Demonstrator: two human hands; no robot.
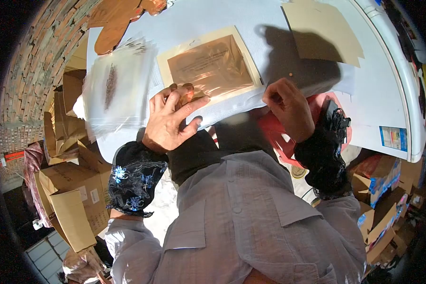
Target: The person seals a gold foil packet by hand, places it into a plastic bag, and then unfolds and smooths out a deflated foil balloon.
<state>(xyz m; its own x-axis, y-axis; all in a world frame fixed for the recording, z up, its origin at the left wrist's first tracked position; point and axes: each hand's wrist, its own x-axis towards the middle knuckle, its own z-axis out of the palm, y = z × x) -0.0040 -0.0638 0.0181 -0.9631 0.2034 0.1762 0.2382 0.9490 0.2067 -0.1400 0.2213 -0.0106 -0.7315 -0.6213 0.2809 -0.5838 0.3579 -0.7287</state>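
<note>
A flat packet (210, 66) lies on the white-covered table, with a cream card border around a shiny copper-brown panel that carries small print. My left hand (170, 116) rests at its lower left edge, fingers spread, fingertips touching the packet. To the right of the packet's lower corner, my right hand (288, 106) is closed with fingers curled in a pinch. Whatever it holds, if anything, is hidden. Just above that hand is a tiny brown speck (291, 74).
Clear plastic bags (123, 87) lie stacked at the left. Cream cards (324, 35) lie at upper right, copper-brown pieces (112, 31) at upper left. Cardboard boxes (75, 203) stand lower left, more boxes (381, 208) lower right. A red plastic object (279, 137) is below the table edge.
</note>
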